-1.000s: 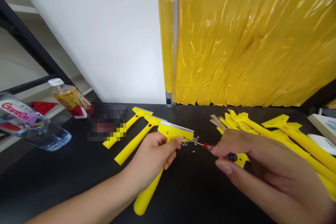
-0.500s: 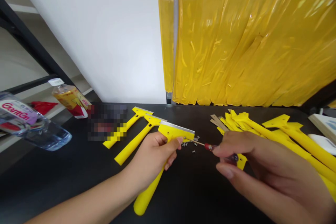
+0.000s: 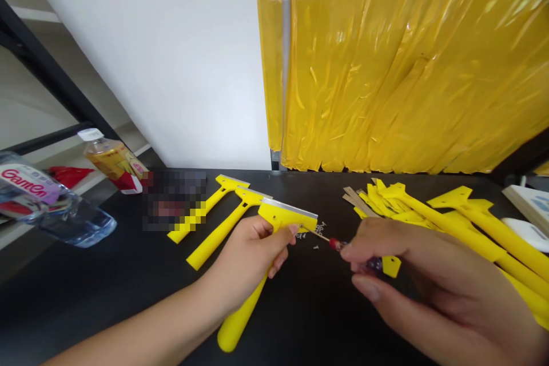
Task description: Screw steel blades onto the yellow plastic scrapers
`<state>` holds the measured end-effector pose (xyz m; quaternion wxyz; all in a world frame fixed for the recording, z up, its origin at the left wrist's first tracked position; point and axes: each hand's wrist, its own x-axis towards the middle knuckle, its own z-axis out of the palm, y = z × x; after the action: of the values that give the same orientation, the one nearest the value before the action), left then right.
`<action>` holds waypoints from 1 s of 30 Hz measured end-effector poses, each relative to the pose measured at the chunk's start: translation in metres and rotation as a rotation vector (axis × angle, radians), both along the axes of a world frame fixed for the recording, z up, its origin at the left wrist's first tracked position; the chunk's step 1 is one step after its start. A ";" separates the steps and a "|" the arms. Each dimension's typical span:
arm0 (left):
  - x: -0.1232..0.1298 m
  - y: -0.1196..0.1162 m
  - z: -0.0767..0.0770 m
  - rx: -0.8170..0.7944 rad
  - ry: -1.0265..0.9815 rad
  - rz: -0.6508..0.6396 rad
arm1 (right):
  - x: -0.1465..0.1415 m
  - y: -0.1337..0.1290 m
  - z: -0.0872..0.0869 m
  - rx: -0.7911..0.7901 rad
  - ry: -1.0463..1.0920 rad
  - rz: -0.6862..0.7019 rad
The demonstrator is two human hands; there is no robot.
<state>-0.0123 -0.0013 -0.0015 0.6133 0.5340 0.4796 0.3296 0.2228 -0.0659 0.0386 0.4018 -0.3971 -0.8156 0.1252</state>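
My left hand [image 3: 253,254] is closed around a yellow scraper [image 3: 240,320], thumb on its head, with a metal blade along the far edge. Between the thumb and fingers of my right hand [image 3: 433,280] is a screwdriver [image 3: 335,244] with a red and dark see-through handle. Its thin shaft points left, the tip reaching the right side of the scraper's head near a screw [image 3: 301,226]. Just behind that head, small loose screws [image 3: 319,229] lie on the black table [image 3: 300,314]. Two more bladed scrapers [image 3: 214,234] rest left of my left hand.
Yellow scraper handles [image 3: 446,217] and small yellow plates [image 3: 377,200] are piled at the right, by brown strips [image 3: 354,197]. A water bottle [image 3: 72,220] and a drink bottle [image 3: 114,160] stand leaning at the left. Yellow plastic sheeting [image 3: 386,68] and a white panel [image 3: 184,63] rise behind.
My right hand and the screwdriver have shifted slightly left, and the handle sits differently in the fingers. My left hand and the scraper have stayed nearly still.
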 end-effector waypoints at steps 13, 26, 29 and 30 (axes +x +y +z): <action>0.000 0.001 -0.004 -0.018 0.005 0.004 | 0.002 0.008 0.002 0.173 -0.145 0.073; 0.001 -0.001 0.000 -0.029 -0.016 0.008 | 0.002 0.007 0.004 0.112 -0.133 0.038; 0.001 0.000 -0.001 -0.030 -0.015 0.008 | 0.003 0.008 0.007 0.095 -0.134 0.064; 0.001 0.001 -0.001 -0.032 -0.016 0.010 | 0.004 0.007 0.008 0.082 -0.124 0.067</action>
<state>-0.0113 -0.0008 -0.0028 0.6240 0.5188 0.4826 0.3293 0.2264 -0.0585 0.0463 0.3618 -0.3598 -0.8563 0.0804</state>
